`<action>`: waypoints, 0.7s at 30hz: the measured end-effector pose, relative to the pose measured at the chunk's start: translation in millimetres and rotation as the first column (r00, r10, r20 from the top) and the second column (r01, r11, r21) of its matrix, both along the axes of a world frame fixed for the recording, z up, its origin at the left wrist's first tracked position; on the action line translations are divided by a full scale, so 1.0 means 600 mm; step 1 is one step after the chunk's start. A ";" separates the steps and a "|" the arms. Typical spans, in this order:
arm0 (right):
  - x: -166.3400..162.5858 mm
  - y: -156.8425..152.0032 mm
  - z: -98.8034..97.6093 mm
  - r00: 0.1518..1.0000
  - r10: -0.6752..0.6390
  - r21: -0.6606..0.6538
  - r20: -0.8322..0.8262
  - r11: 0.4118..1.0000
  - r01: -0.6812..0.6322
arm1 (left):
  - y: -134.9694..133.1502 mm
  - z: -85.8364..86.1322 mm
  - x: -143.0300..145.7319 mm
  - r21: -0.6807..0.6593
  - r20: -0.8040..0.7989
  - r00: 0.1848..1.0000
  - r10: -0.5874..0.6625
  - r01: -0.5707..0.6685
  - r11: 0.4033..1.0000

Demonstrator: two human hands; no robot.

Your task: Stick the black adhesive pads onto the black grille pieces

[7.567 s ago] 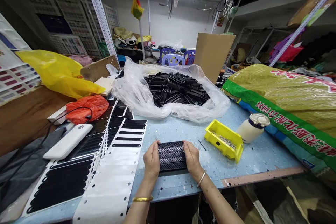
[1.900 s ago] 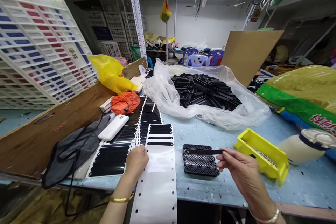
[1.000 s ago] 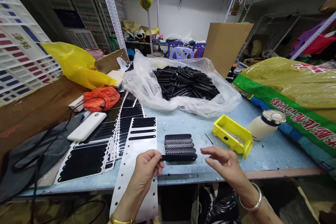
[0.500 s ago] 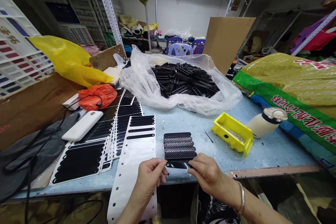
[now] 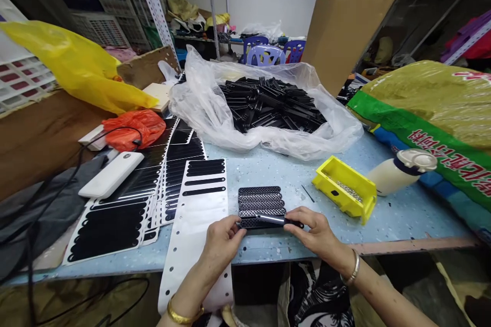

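Observation:
Several black perforated grille pieces (image 5: 261, 200) lie side by side in a row near the blue table's front edge. My left hand (image 5: 223, 237) and my right hand (image 5: 316, 231) each pinch one end of a thin black adhesive strip (image 5: 273, 220), stretched over the nearest grille piece. A white backing sheet with black strip stickers (image 5: 200, 199) lies just left of my left hand.
A clear bag full of black grille parts (image 5: 268, 110) sits behind. A yellow bin of small metal parts (image 5: 344, 192) and a white bottle (image 5: 401, 171) stand right. Sticker sheets (image 5: 115, 214), a white power bank (image 5: 111, 181), orange and yellow bags lie left. A large woven sack (image 5: 433, 112) fills the right.
My left hand took a black strip from the sheet, my right hand joined it, and both moved the strip forward onto the nearest grille piece. The camera tilted down.

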State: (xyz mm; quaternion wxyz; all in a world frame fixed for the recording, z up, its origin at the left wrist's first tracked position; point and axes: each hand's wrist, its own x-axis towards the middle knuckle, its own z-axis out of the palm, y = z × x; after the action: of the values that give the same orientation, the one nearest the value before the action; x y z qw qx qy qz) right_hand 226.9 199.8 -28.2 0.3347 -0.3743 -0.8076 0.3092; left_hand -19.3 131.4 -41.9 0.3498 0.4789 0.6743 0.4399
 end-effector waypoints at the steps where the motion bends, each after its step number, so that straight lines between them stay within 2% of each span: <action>1: -0.002 -0.003 0.001 1.000 0.015 -0.007 0.016 1.000 -0.015 | -0.002 0.003 -0.002 -0.009 0.011 1.000 -0.019 0.019 1.000; 6: -0.002 -0.027 0.015 0.988 0.105 -0.048 0.111 0.994 -0.100 | -0.022 0.004 -0.009 -0.060 0.003 0.991 -0.131 0.131 0.990; 10: -0.013 -0.040 0.015 0.986 0.119 0.054 0.115 0.991 -0.126 | -0.034 -0.005 -0.006 -0.082 0.160 0.986 -0.046 0.060 0.995; 14: -0.030 -0.043 0.013 0.988 0.134 0.125 0.083 0.982 -0.144 | -0.035 -0.004 0.000 -0.126 0.374 0.927 -0.007 0.058 0.990; 21: -0.038 -0.040 0.017 0.975 0.159 0.134 0.153 0.975 -0.180 | -0.036 -0.004 0.002 -0.168 0.467 0.884 0.013 0.074 0.983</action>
State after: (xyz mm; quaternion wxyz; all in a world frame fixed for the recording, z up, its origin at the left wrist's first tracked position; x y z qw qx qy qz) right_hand 204.3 175.9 -18.2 0.2757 -0.2992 -0.8788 0.2493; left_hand -18.1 109.8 -44.2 0.5504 0.3360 0.6001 0.4733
